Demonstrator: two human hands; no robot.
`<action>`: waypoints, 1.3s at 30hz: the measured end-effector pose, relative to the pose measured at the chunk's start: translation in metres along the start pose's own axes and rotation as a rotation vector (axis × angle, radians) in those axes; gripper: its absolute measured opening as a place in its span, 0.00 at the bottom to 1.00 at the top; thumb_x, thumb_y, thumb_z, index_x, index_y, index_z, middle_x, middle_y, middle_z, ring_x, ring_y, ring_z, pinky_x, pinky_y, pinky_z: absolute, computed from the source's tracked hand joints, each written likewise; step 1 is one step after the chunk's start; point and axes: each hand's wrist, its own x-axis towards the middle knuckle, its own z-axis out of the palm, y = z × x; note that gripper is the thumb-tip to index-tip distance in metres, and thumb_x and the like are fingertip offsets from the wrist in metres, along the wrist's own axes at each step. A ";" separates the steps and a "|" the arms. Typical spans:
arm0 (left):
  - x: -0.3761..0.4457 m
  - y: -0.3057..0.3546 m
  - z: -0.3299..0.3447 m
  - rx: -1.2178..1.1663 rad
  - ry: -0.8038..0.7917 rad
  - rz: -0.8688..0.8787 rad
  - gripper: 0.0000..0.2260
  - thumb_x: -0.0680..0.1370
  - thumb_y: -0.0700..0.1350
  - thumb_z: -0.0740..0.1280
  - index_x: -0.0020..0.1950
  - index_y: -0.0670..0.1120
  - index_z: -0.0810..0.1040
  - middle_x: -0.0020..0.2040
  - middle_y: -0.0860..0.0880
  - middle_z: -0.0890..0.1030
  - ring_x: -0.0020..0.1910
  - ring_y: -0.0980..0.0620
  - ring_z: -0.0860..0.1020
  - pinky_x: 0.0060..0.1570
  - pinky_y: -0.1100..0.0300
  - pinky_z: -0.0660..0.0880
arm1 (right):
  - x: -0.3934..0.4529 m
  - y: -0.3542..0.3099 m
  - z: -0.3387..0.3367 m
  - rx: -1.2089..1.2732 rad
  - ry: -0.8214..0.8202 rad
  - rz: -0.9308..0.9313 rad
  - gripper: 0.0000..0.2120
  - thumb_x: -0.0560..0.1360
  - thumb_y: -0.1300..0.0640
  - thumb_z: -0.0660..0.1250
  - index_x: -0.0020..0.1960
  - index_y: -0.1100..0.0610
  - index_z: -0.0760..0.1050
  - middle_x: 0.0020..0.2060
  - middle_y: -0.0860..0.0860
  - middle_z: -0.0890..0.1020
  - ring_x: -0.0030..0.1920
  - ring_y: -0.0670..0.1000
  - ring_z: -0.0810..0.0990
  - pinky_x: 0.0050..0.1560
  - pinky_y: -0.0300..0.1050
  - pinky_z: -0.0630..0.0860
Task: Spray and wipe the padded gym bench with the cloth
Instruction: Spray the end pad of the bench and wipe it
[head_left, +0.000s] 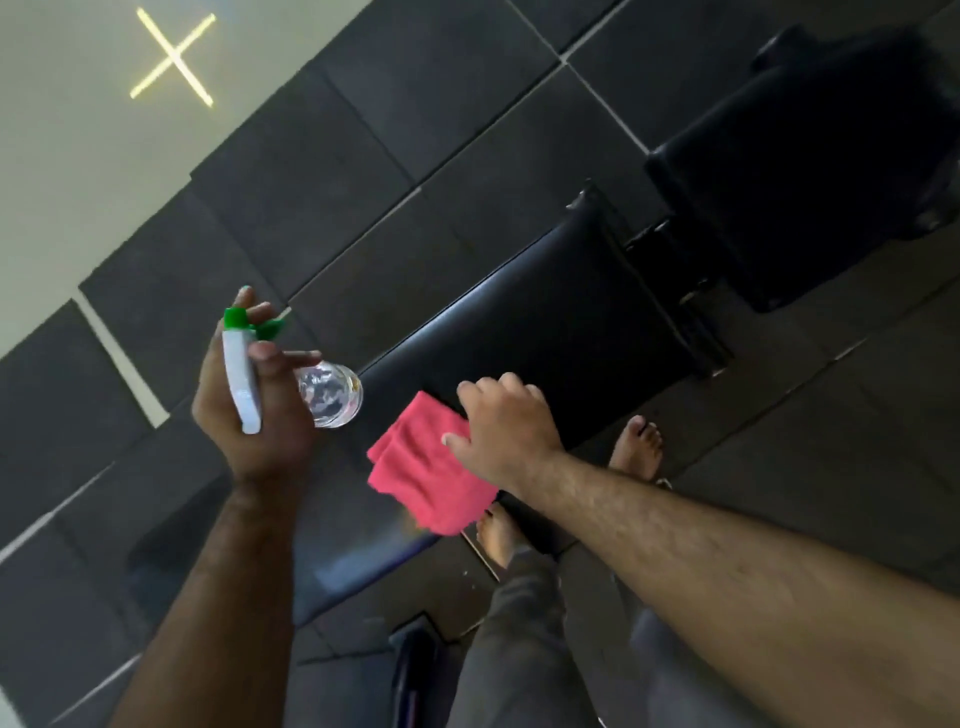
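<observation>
The black padded gym bench (550, 332) runs diagonally from the lower left to the upper right. A folded pink cloth (421, 478) lies on its pad, and my right hand (504, 431) presses down on the cloth's far edge. My left hand (249, 405) is raised to the left of the bench and grips a clear spray bottle (327, 395) with a white head and green nozzle, held tilted on its side.
A second black pad section (810, 171) continues at the upper right, joined by a metal frame. My bare feet (636, 447) stand beside the bench on dark rubber floor tiles (363, 156). A pale floor area with a yellow cross (174, 54) lies at the upper left.
</observation>
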 end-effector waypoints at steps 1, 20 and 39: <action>-0.007 -0.010 -0.017 -0.027 0.024 -0.022 0.25 0.91 0.53 0.61 0.74 0.32 0.76 0.70 0.43 0.83 0.46 0.35 0.88 0.46 0.52 0.84 | -0.001 -0.011 0.007 -0.023 -0.015 0.019 0.25 0.74 0.34 0.72 0.60 0.52 0.74 0.57 0.51 0.82 0.61 0.58 0.78 0.60 0.56 0.74; -0.101 -0.062 -0.084 0.729 -0.274 -0.860 0.43 0.74 0.72 0.75 0.81 0.48 0.72 0.69 0.44 0.83 0.66 0.40 0.82 0.62 0.50 0.78 | -0.001 -0.054 0.038 0.777 -0.195 0.132 0.09 0.78 0.59 0.73 0.51 0.48 0.76 0.48 0.48 0.83 0.49 0.49 0.83 0.47 0.47 0.81; -0.047 0.074 0.206 0.749 -0.880 -0.147 0.23 0.82 0.67 0.68 0.63 0.49 0.82 0.55 0.48 0.87 0.56 0.40 0.85 0.48 0.50 0.77 | -0.007 0.163 -0.096 0.920 0.676 0.367 0.14 0.79 0.63 0.74 0.64 0.56 0.85 0.44 0.37 0.85 0.44 0.35 0.83 0.51 0.36 0.79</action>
